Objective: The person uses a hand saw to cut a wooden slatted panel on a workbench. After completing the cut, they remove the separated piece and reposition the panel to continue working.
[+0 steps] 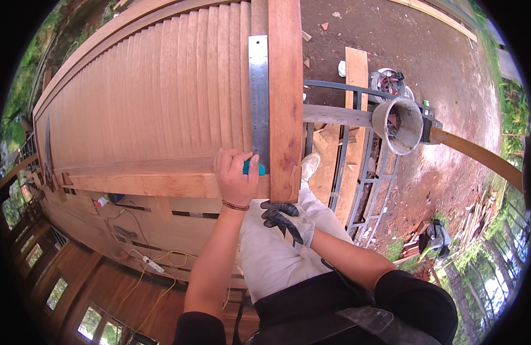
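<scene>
A louvred wooden door panel lies in front of me, edged by a lower rail and a thick right stile. Along the inner side of that stile rests a steel ruler. My bare left hand, with a beaded bracelet at the wrist, is closed around a small teal object at the ruler's near end, by the corner of the frame. Most of the teal object is hidden by my fingers. My right hand, in a grey and black glove, is just below the stile's end, its fingers apart and slightly bent.
To the right, a grey bucket stands by a metal frame holding wooden boards. A power strip and yellow cord lie at lower left. Scrap wood is heaped on the ground at right.
</scene>
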Motion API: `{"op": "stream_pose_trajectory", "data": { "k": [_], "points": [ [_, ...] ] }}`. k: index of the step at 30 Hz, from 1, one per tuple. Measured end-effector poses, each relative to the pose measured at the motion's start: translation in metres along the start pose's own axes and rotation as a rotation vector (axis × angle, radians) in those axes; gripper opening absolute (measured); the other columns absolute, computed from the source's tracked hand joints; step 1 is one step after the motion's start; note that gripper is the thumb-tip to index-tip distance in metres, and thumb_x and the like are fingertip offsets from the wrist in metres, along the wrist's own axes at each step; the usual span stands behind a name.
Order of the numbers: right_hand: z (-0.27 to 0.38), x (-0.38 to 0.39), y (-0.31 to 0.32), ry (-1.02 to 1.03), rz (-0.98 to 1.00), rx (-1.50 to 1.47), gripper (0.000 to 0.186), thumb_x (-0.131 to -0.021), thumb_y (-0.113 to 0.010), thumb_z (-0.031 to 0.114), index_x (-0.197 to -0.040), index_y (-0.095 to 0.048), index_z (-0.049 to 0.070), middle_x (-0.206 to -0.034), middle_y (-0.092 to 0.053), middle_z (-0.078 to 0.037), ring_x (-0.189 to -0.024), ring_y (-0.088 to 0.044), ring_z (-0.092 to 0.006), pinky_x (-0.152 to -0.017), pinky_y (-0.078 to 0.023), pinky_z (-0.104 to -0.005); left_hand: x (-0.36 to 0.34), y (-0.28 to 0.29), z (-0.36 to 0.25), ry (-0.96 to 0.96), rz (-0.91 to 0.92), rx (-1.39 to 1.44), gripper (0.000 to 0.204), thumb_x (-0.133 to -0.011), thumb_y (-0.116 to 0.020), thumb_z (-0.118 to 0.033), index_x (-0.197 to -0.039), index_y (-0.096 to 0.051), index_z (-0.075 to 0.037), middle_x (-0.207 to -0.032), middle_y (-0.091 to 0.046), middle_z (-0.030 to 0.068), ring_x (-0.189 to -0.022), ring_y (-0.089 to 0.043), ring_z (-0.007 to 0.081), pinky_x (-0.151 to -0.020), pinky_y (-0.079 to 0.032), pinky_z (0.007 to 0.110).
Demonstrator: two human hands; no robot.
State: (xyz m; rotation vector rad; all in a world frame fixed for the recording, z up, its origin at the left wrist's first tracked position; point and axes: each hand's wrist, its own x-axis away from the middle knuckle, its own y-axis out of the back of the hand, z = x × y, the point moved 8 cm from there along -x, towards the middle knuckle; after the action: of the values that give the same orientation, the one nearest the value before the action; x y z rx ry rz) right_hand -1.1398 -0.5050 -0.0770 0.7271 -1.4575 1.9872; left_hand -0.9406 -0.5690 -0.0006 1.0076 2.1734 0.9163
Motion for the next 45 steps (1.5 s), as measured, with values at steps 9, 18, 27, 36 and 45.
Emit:
{"op": "stream_pose_trajectory", "data": {
  "k": [9,18,27,36,45],
  "points": [
    [-0.009,-0.016,-0.004,0.122,-0.083,-0.158,0.033,-0.097,-0.064,0.016,-0.121,-0.061,-0.005,-0.104,-0.071,-0.014,-0.091,-0.07,-0.0205,-0.081,-0.059,-0.0315,-0.001,-0.003,-0.008,-0.006,0.066,-0.001,0.02,-0.078,-0.077,-0.012,-0.09,-0.064,-0.003,-0.093,-0.058,0.0141,-0.089,-0.057,0.0325,-0.08,-0.045,0.044],
    [-0.011,-0.021,-0.01,0.155,-0.028,-0.235,0.033,-0.098,-0.064,0.019,-0.122,-0.061,-0.004,-0.101,-0.069,-0.013,-0.089,-0.068,-0.0198,-0.081,-0.057,-0.0309,-0.001,-0.005,-0.011,-0.057,0.082,-0.048,0.021,-0.078,-0.076,-0.009,-0.091,-0.061,-0.002,-0.092,-0.056,0.0156,-0.088,-0.056,0.0325,-0.078,-0.044,0.042],
    [0.002,-0.003,0.082,-0.016,-0.179,-0.008,0.019,-0.1,-0.053,0.009,-0.107,-0.066,-0.002,-0.092,-0.069,-0.013,-0.075,-0.067,-0.0191,-0.072,-0.058,-0.0315,-0.002,-0.002,-0.008,-0.001,0.073,-0.017,0.025,-0.074,-0.079,-0.015,-0.088,-0.062,-0.004,-0.09,-0.055,0.0151,-0.089,-0.053,0.037,-0.083,-0.042,0.048],
    [0.235,-0.051,0.082,0.746,-0.421,0.528,0.037,-0.096,-0.063,0.016,-0.13,-0.059,0.002,-0.117,-0.068,-0.01,-0.104,-0.064,-0.0166,-0.092,-0.051,-0.0289,-0.004,-0.003,-0.011,-0.049,0.077,-0.046,0.028,-0.074,-0.078,-0.018,-0.087,-0.06,-0.003,-0.088,-0.054,0.0145,-0.085,-0.051,0.0359,-0.079,-0.041,0.047],
    [0.393,-0.133,-0.006,0.94,-0.535,0.711,0.067,-0.089,-0.065,0.038,-0.145,-0.045,0.007,-0.142,-0.052,-0.018,-0.128,-0.053,-0.0329,-0.107,-0.043,-0.0382,-0.003,-0.005,-0.019,-0.084,0.132,-0.06,0.048,-0.066,-0.086,-0.032,-0.093,-0.058,-0.004,-0.093,-0.053,0.015,-0.089,-0.053,0.0351,-0.079,-0.042,0.045]
  ]
}}
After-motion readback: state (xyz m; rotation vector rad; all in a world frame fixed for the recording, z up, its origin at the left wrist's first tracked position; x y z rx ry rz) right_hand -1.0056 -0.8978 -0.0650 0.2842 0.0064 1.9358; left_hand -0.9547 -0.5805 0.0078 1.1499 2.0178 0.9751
